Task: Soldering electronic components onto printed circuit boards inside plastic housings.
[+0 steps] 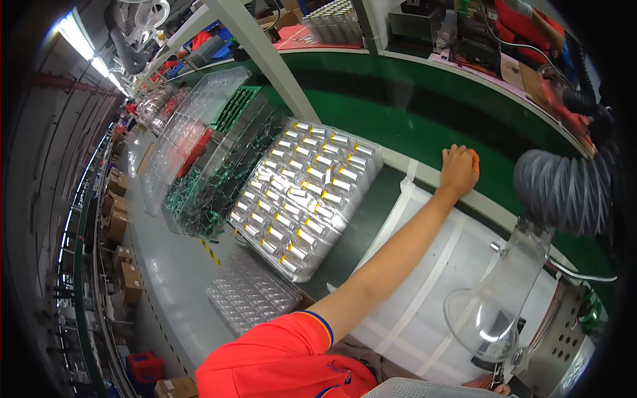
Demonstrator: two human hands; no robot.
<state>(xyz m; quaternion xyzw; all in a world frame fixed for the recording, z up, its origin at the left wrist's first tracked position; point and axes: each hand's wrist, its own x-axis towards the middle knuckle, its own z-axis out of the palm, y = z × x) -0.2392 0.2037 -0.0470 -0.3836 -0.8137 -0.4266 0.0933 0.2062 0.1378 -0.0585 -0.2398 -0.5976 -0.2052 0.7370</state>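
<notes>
My left arm reaches out across the white taped work surface (434,265). At its end my left hand (459,171) is over the near edge of the green conveyor belt (411,106), its fingers curled. Something orange shows at its thumb side; whether it is worn or held I cannot make out. Only a small part of my right hand (502,390) shows at the lower edge, below the clear fume hood (488,312), next to a dark object; most of its fingers are hidden. Left of my arm stands a clear plastic tray (363,192) with rows of small silver, yellow-ended pieces resembling battery cells.
Behind the tray lie green circuit boards with tangled wires (199,199) and clear lids. Empty-looking blister trays (249,292) sit lower down. A grey flexible duct (564,192) and a perforated metal box (561,338) stand at right. A white post (265,60) rises beside the belt.
</notes>
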